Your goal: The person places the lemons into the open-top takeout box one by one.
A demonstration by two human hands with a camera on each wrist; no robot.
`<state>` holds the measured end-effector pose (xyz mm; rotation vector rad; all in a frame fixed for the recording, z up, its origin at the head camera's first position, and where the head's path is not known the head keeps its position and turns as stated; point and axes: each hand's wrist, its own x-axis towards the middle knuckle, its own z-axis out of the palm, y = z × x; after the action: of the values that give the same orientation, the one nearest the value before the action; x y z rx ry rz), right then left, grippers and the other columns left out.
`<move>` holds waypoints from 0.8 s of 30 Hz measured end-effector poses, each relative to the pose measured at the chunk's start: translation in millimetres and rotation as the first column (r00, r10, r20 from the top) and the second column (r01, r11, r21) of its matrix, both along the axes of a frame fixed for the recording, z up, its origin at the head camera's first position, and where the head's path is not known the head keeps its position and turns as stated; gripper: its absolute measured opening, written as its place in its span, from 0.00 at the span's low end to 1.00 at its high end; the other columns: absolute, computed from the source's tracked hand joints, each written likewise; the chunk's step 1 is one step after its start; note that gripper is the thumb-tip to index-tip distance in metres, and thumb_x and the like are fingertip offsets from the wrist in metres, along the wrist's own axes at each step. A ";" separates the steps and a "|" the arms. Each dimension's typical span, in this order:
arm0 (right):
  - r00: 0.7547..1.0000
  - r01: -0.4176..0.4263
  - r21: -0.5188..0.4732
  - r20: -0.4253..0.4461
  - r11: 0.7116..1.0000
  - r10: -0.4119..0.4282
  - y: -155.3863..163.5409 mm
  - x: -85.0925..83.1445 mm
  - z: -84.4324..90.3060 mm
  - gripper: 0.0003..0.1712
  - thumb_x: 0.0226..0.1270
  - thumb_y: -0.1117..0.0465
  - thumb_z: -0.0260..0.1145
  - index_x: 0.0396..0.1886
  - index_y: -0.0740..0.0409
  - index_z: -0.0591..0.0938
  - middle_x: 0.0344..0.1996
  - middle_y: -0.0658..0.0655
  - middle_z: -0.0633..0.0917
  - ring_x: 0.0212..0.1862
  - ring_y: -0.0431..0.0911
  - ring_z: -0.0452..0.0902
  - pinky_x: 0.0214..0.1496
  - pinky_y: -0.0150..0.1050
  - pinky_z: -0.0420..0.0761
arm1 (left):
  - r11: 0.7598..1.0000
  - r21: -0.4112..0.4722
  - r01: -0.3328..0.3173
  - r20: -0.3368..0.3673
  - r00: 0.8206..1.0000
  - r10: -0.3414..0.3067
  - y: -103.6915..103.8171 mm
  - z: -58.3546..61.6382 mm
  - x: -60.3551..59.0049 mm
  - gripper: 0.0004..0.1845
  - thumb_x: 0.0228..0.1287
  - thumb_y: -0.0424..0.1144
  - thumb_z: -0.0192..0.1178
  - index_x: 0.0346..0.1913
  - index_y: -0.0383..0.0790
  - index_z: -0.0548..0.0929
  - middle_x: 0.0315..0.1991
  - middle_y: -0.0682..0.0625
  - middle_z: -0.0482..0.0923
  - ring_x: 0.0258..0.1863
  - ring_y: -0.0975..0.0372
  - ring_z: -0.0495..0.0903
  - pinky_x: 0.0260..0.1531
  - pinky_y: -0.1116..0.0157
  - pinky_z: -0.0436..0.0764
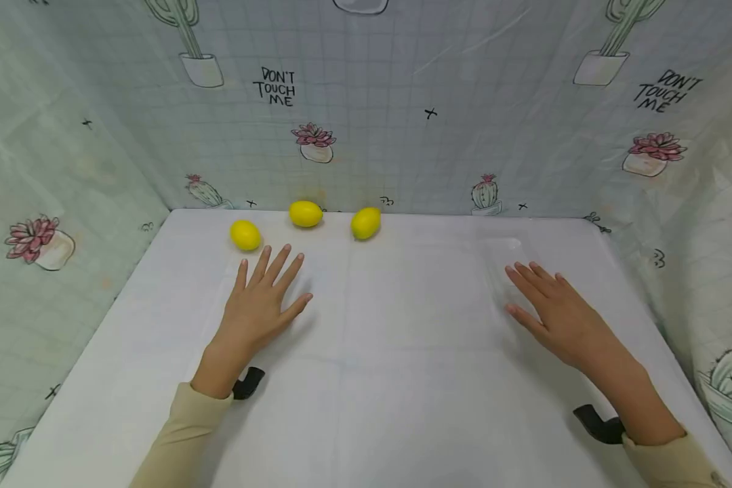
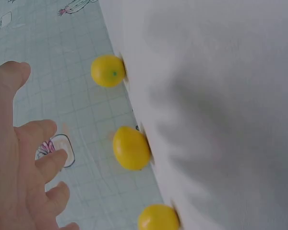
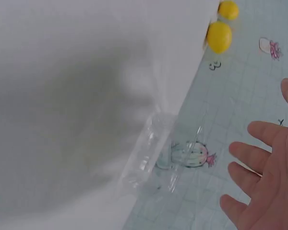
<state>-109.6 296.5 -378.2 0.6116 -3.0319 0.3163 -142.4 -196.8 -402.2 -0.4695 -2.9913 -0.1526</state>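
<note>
Three yellow lemons lie near the table's back edge: a left one (image 1: 245, 235), a middle one (image 1: 306, 213) and a right one (image 1: 366, 224). My left hand (image 1: 259, 308) hovers with spread fingers just in front of the left lemon, holding nothing. In the left wrist view its fingers stand apart from the lemons (image 2: 131, 147). On the right, my right hand (image 1: 564, 318) is held over the table with straight fingers and nothing in it. Beyond and partly under its fingertips sits a clear plastic container (image 3: 146, 155), faint against the white surface.
The white tabletop (image 1: 402, 352) is bordered at the back and sides by a hanging cloth (image 1: 378, 156) printed with cacti and lettering. A black band (image 1: 249, 383) shows at the left wrist, and another black band (image 1: 598, 425) at the right.
</note>
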 end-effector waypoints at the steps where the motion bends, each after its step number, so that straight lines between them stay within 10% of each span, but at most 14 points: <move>1: 1.000 0.010 -0.006 0.006 1.000 -0.010 2.1 -2.2 2.3 0.40 0.79 0.43 0.56 0.82 0.55 0.57 0.77 0.67 0.61 0.79 0.63 0.51 0.79 0.62 0.47 | 1.000 0.011 0.006 0.005 1.000 -0.006 1.8 -0.7 -1.6 0.41 0.75 0.69 0.41 0.82 0.55 0.51 0.83 0.51 0.41 0.82 0.51 0.35 0.77 0.40 0.37; 13: 0.989 0.106 -0.027 0.105 0.994 -0.103 32.2 -27.9 15.4 0.38 0.81 0.41 0.52 0.81 0.55 0.59 0.78 0.66 0.59 0.72 0.71 0.60 0.65 0.72 0.65 | 0.995 0.016 0.094 0.011 0.996 -0.094 28.3 6.9 -33.0 0.39 0.76 0.67 0.43 0.82 0.56 0.51 0.83 0.51 0.43 0.82 0.51 0.38 0.77 0.40 0.38; 19: 0.999 0.041 -0.055 -0.017 0.998 -0.042 55.7 -44.5 9.8 0.29 0.81 0.51 0.57 0.73 0.62 0.70 0.68 0.71 0.74 0.61 0.70 0.75 0.57 0.68 0.74 | 0.986 0.009 0.164 0.021 0.986 -0.164 48.8 11.3 -58.5 0.36 0.77 0.65 0.42 0.82 0.57 0.54 0.83 0.52 0.46 0.82 0.51 0.41 0.77 0.40 0.41; 24: 0.995 0.022 -0.054 -0.097 0.998 -0.027 77.9 -58.2 5.0 0.24 0.79 0.56 0.59 0.67 0.63 0.76 0.27 0.59 0.84 0.23 0.49 0.74 0.30 0.44 0.78 | 0.972 0.085 0.219 0.067 0.972 -0.225 67.1 11.9 -79.1 0.34 0.78 0.63 0.43 0.80 0.53 0.60 0.82 0.51 0.51 0.81 0.50 0.45 0.78 0.44 0.44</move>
<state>-167.8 374.4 -373.2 0.5688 -2.9251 0.3536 -221.5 -129.7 -390.3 -0.8074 -2.9848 -0.3104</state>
